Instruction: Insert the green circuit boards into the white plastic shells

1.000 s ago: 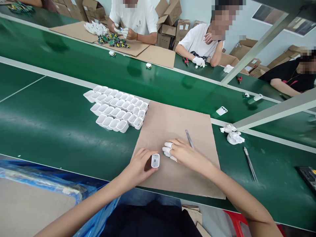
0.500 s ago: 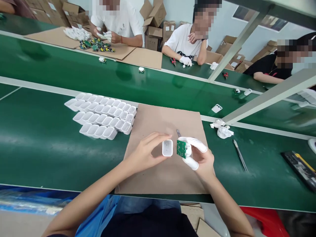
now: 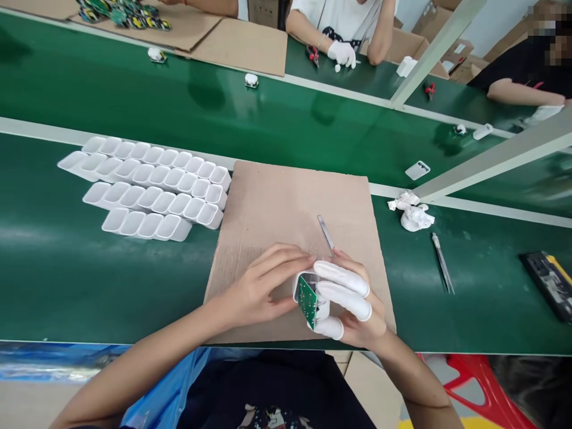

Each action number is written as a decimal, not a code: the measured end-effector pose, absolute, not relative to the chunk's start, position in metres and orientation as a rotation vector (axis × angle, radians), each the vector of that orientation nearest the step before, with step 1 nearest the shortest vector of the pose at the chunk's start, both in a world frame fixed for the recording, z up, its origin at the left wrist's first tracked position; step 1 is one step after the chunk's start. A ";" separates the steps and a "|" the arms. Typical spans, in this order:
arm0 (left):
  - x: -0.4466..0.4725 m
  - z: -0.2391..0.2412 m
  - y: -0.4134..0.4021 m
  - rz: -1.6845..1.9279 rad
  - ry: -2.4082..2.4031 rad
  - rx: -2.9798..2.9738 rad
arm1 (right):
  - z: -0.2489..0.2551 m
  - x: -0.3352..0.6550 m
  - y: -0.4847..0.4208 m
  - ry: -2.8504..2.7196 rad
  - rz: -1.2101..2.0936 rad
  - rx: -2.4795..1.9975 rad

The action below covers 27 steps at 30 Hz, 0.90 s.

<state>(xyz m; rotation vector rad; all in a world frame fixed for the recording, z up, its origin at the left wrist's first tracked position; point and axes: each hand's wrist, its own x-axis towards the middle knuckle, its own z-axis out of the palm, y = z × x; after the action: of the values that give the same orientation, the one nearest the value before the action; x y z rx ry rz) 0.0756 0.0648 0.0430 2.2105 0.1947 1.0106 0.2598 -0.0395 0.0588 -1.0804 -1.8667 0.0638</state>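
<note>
My left hand point(image 3: 268, 283) is closed round a small white plastic case point(image 3: 297, 287), its open end facing me. In my right hand point(image 3: 353, 298), with white finger cots on several fingers, is a green circuit board point(image 3: 307, 301) with a white part behind it. The board stands tilted at the mouth of the case, one edge overlapping the opening; how far it reaches inside I cannot tell. Beneath both hands lies a cardboard sheet point(image 3: 286, 208). A pair of metal tweezers point(image 3: 326, 231) rests on it just beyond my right hand.
Rows of white cases point(image 3: 147, 185) stand to the left. On the right lie crumpled white pieces point(image 3: 415, 217), another pair of tweezers point(image 3: 442, 262) and a black tool point(image 3: 547, 286). A slanted metal post point(image 3: 496, 161) rises at right. Co-workers sit across the green belt point(image 3: 286, 119).
My hands have come together, bringing the circuit board from beside the case to its mouth. The board has turned and tilted. The camera view has shifted downward.
</note>
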 end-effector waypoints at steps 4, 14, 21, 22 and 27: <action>0.075 0.043 0.065 0.979 0.204 2.217 | 0.062 0.258 -0.039 -1.841 0.042 -1.125; 0.079 0.046 0.065 1.014 0.188 2.230 | 0.055 0.257 -0.040 -1.835 0.008 -1.080; 0.079 0.045 0.066 0.982 0.231 2.246 | 0.052 0.254 -0.034 -1.775 -0.041 -1.090; 0.079 0.045 0.066 0.972 0.234 2.244 | 0.052 0.253 -0.033 -1.764 -0.045 -1.088; 0.080 0.046 0.066 0.962 0.247 2.233 | 0.054 0.251 -0.031 -1.737 -0.040 -1.116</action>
<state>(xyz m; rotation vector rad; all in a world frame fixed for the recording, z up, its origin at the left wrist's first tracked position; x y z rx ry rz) 0.0797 0.0665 0.0459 2.2329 0.2475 0.9616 0.2511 -0.0314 0.0541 -1.1157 -1.7370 -0.0404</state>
